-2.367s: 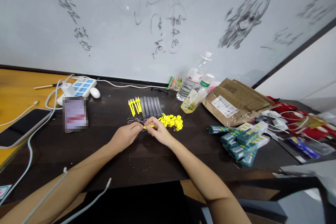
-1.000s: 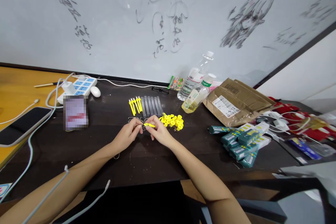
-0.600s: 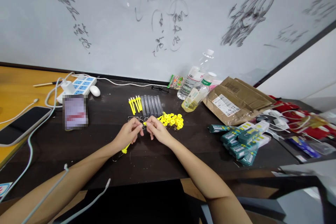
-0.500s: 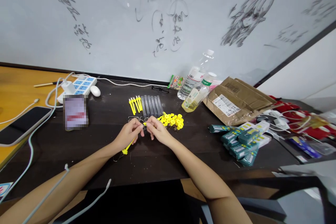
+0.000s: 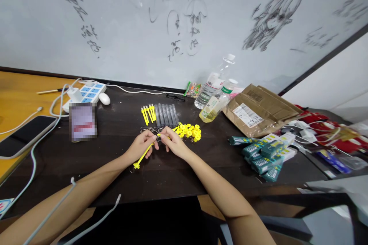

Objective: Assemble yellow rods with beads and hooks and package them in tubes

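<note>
Whiteboard [image 5: 120,34] at the back, dark desk [image 5: 100,157] under the work. Cardboard parcel [image 5: 258,103] off to my right, bottles [image 5: 211,88] left of it, green boxes [image 5: 263,157] on its near side. My left hand [image 5: 138,148] and right hand [image 5: 176,146] are mid-desk, fingertips nearly meeting. Clear tubes [image 5: 166,115] lie side by side just beyond, yellow caps [image 5: 188,133] heaped beside the right, spare sticks [image 5: 145,115] left of the tubes. Left is closed on a yellow stick [image 5: 143,155], slanting out under my fingers toward me, flared end nearest. Reads as light plastic, fairly stiff, slightly slick; thin shaft might bend if forced, so hold mid-shaft. Wire hooks [image 5: 147,129] just past left fingertips, probably springy. Right is pinching a yellow bit [image 5: 158,135]; can't tell if it's joined to the stick. Tiny, easy to drop: fingertips only, light squeeze
</note>
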`<state>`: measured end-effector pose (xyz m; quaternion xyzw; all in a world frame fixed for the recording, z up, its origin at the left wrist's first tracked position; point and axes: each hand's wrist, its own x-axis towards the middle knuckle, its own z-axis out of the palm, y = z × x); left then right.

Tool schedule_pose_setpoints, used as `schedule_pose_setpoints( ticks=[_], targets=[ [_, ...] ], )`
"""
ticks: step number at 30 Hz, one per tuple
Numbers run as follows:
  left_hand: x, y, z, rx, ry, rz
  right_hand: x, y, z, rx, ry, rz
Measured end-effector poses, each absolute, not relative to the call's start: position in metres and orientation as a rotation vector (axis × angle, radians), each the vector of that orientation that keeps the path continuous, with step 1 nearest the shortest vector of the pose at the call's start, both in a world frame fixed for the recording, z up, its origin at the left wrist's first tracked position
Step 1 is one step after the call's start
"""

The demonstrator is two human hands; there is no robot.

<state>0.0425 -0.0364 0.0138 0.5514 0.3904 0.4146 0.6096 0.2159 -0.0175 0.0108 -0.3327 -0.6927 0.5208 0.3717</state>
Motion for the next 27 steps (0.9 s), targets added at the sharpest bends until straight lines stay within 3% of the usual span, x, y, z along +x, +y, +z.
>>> schedule_pose_setpoints(
  ticks=[15,23,27],
  targets=[
    [0.0443,-0.0326,0.0073,0.899,0.907,0.897,0.2161,-0.0162,0.0050,-0.861,-1.847,1.294],
    [0.0453,-0.0347,0.0058,0.901,0.924,0.960,0.2130,-0.0206,0.0040,-0.917,-1.997,0.857],
    [0.0465,-0.0380,0.0078,1.039,0.911,1.038,0.2087,-0.0232,0.0013,-0.914,-1.874,1.086]
  ],
)
